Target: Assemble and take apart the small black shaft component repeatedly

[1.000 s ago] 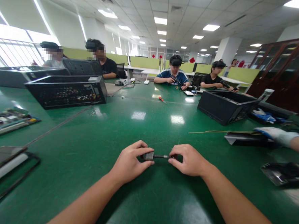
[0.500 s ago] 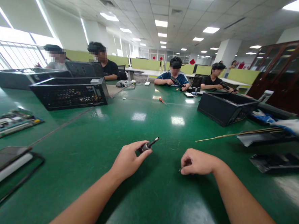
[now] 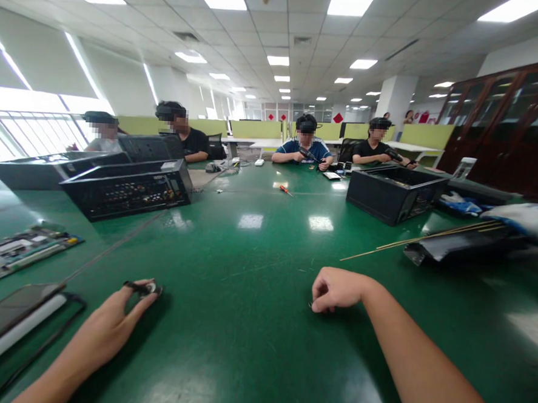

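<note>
My left hand is at the lower left, just over the green table, to the right of a flat dark device. Its fingers and thumb close around a small dark tool with a thin black shaft and a silvery round end. The tool's exact kind does not show. My right hand rests on the table right of the middle, fingers curled in and thumb bent. A tiny shiny bit peeks out at its fingertips, too small to name.
A circuit board and the flat device with its cable lie at left. Computer cases stand at left and another case at right. Thin rods lie by a black metal part. Beyond an orange screwdriver, people sit working.
My left hand has swung left and nearer to me with the tool, whose shaft points another way. My right hand stays curled. The lower black part at right has left its place.
</note>
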Available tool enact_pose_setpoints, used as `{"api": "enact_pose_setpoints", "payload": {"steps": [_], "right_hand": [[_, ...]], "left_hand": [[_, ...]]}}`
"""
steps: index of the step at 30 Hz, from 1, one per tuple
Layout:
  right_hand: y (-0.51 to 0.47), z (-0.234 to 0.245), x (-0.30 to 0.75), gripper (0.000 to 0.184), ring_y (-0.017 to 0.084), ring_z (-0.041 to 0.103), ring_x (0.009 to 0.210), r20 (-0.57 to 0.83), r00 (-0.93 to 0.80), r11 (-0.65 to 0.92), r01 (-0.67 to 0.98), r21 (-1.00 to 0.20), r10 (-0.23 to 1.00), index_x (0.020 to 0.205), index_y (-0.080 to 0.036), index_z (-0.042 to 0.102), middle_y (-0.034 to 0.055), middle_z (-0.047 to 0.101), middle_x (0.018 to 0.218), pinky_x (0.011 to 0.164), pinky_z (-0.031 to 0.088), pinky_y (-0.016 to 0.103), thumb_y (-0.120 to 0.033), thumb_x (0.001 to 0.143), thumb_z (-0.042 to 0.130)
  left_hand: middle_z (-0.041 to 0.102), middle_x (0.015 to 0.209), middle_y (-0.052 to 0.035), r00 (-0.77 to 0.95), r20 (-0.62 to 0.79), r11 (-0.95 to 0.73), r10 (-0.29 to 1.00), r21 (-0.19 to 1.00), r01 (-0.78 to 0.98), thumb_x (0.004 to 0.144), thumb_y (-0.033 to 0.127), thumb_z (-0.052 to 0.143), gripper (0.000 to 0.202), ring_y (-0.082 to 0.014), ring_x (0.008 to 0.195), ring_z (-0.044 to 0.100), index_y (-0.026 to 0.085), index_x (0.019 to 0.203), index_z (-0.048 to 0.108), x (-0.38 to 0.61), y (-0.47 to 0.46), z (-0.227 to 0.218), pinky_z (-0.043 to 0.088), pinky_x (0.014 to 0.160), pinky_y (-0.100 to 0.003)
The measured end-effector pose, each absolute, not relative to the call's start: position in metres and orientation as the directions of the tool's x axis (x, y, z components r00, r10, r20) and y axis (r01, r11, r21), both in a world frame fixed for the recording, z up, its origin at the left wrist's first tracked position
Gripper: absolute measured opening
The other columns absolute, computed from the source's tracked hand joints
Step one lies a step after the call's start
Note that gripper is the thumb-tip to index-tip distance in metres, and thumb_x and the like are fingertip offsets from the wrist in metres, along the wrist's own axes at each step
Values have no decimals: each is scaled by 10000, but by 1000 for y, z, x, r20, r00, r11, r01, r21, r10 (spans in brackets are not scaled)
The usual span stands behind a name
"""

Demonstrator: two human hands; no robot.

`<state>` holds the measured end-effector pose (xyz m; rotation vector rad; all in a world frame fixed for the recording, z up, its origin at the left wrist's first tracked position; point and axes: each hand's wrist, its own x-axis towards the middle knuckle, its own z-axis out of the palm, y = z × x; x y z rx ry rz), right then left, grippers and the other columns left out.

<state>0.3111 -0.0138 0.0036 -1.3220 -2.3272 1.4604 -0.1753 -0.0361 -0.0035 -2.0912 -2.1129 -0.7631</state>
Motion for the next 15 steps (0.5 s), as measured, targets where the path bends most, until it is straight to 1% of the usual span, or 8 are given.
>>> {"api": "enact_pose_setpoints", "payload": {"steps": [3, 5, 7, 9, 10, 12, 13, 15], "right_hand": [[-14, 2, 310, 214, 126, 595, 550, -342, -626, 177, 617, -767, 701, 755, -140, 733, 10, 662, 638, 510, 433, 215, -349, 711, 729], [-15, 1, 309, 220, 126, 600, 552, -340, -627, 185, 620, -763, 701, 754, -138, 731, 13, 669, 648, 514, 440, 215, -354, 711, 734], [-16, 0, 308, 228, 126, 605, 559, -337, -631, 198, 624, -756, 699, 758, -139, 735, 15, 678, 660, 516, 444, 212, -363, 716, 741], [-17, 0, 306, 236, 125, 607, 561, -336, -644, 217, 624, -751, 687, 766, -141, 741, 15, 685, 670, 510, 442, 207, -373, 722, 748], [-17, -1, 305, 241, 125, 607, 560, -335, -655, 227, 619, -752, 677, 772, -141, 744, 15, 686, 672, 505, 440, 206, -377, 724, 753], [-18, -2, 300, 265, 129, 615, 568, -319, -687, 239, 587, -774, 653, 803, -139, 755, 18, 690, 677, 514, 447, 207, -393, 728, 766], [-19, -3, 297, 287, 131, 621, 579, -294, -709, 241, 549, -800, 641, 835, -138, 762, 20, 693, 684, 531, 459, 210, -405, 730, 773], [-20, -6, 289, 351, 135, 638, 611, -208, -754, 232, 432, -872, 623, 917, -134, 773, 28, 702, 705, 582, 484, 220, -434, 735, 785]], "left_hand": [[740, 1199, -104, -37, 251, -57, 967, 356, 933, 817, 567, 500, 489, -308, 1148, 680, 191, 1082, 668, -194, -41, -10, 468, 1082, -442], [711, 1244, -125, -46, 250, -45, 967, 345, 938, 816, 574, 526, 517, -317, 1183, 654, 178, 1121, 657, -196, -46, -11, 442, 1104, -461], [647, 1315, -191, -90, 353, -18, 931, 291, 957, 784, 613, 584, 669, -350, 1223, 616, 120, 1237, 592, -190, -52, -8, 440, 1098, -494], [616, 1325, -215, -134, 578, -8, 805, 237, 972, 756, 654, 627, 787, -374, 1221, 599, 107, 1314, 536, -178, -62, -2, 449, 1076, -523], [633, 1289, -193, -129, 693, -35, 710, 218, 975, 754, 659, 641, 767, -369, 1183, 616, 134, 1306, 552, -169, -67, 1, 461, 1063, -520], [683, 1156, -110, -63, 836, -166, 545, 182, 969, 780, 606, 669, 580, -309, 1042, 670, 210, 1203, 640, -148, -74, 9, 499, 1019, -457], [692, 1098, -75, -8, 854, -258, 519, 165, 952, 793, 554, 691, 479, -268, 964, 685, 235, 1150, 673, -135, -76, 13, 526, 974, -405], [691, 1042, -35, 151, 798, -463, 584, 175, 869, 804, 449, 736, 365, -195, 857, 689, 262, 1116, 705, -104, -75, 18, 558, 856, -305]]}}
